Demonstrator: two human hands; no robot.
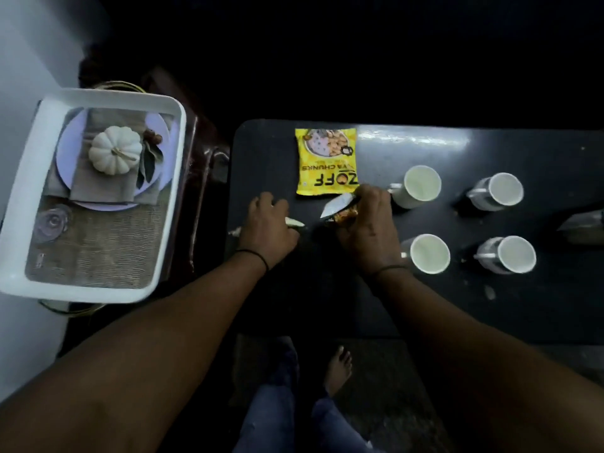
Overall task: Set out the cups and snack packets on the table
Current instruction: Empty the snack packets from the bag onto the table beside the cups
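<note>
A yellow snack packet [326, 160] lies flat at the far left of the black table [457, 305]. Just below it, a dark snack packet [340, 212] with a silver edge rests near the table's front left, and both hands are on it. My right hand [367, 230] grips its right end. My left hand [269, 228] is closed over its left end, where only a pale edge shows. Several white cups stand in a block to the right: one [420, 186] beside my right hand, another [428, 253] nearer me, a third [500, 191] further right.
A white tray [29, 178], printed with a pumpkin and plate picture, rests on a stand left of the table. A grey object [583, 225] lies at the right edge. My bare foot [338, 367] and jeans show below the table's front edge.
</note>
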